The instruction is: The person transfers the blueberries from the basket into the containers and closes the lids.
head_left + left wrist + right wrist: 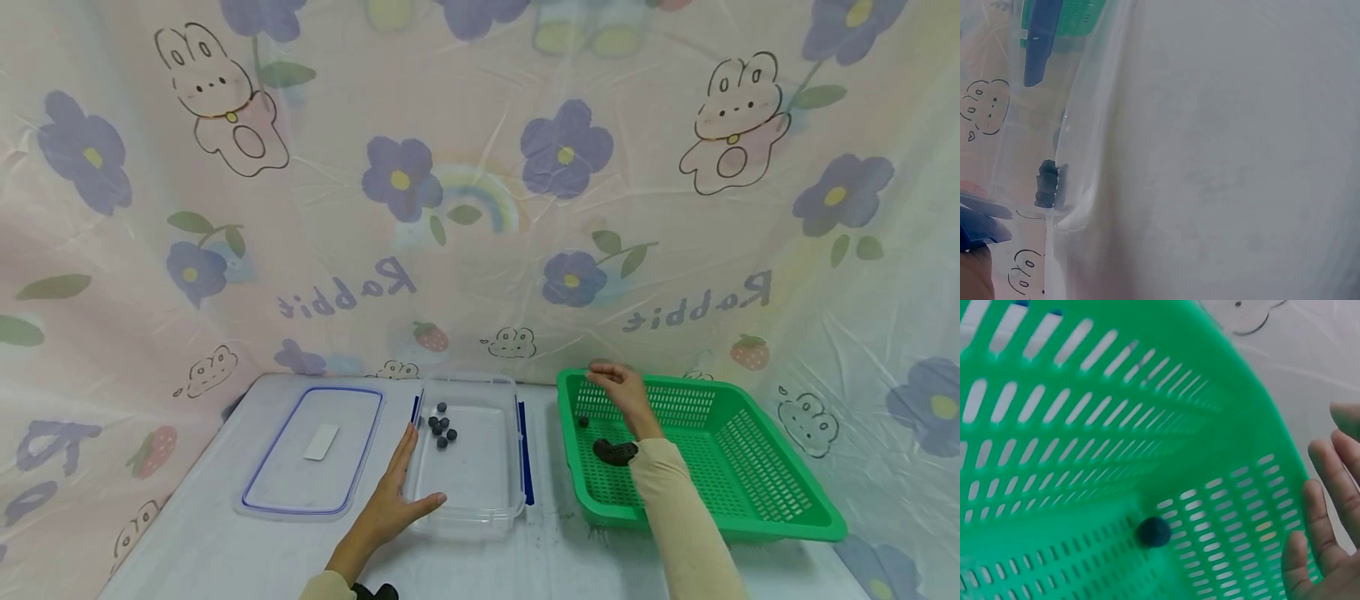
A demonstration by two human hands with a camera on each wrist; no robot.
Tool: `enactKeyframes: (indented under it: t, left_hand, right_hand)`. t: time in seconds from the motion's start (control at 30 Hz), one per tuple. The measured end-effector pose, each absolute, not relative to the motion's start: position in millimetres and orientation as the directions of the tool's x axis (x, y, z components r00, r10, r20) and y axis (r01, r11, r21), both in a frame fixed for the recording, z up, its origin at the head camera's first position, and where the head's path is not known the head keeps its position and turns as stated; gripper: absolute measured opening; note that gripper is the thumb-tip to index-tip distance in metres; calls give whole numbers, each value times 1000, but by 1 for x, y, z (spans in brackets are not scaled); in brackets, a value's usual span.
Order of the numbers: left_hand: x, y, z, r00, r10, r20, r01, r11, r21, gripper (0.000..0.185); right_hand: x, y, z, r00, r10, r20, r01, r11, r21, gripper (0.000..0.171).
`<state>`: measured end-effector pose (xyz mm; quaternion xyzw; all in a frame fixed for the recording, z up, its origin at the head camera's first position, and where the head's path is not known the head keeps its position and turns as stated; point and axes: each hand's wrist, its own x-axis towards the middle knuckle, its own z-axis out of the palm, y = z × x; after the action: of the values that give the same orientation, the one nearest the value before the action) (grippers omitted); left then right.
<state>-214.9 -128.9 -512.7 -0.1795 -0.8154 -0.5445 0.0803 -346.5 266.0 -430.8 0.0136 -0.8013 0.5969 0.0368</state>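
Fingers straight and thumb spread, my left hand (390, 500) rests along the left side of a clear plastic container (468, 487). Inside that container several blueberries (442, 442) lie clustered toward the back left. My right hand (621, 390) hovers over the back left of a green basket (787, 467), its fingers loosely bent and nothing between them. A single blueberry (1154, 532) sits in the basket's corner, below and beside those fingers. In the left wrist view the container's wall fills much of the picture, with its blueberries (1047, 184) seen through it.
Left of the container lies a clear lid (285, 475) with a blue seal and a white label (321, 442). Blue side clips (527, 454) stick out from the container. A patterned curtain (480, 208) stands behind the white table (187, 517).
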Motion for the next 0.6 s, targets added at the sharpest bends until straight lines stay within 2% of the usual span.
enactKeyframes:
  t: [0.37,0.6]
  left_hand:
    - [-211,-130,-507,-929,209,305,369,473,800,103]
    - [-211,-128,-503,-929,197,314,370,536,759,102]
  right_hand:
    - [-347,269,-448,-999,38,5,7,323,-946,49]
    - [-345,270,-456,-999,28,22,-11,328,-945,46]
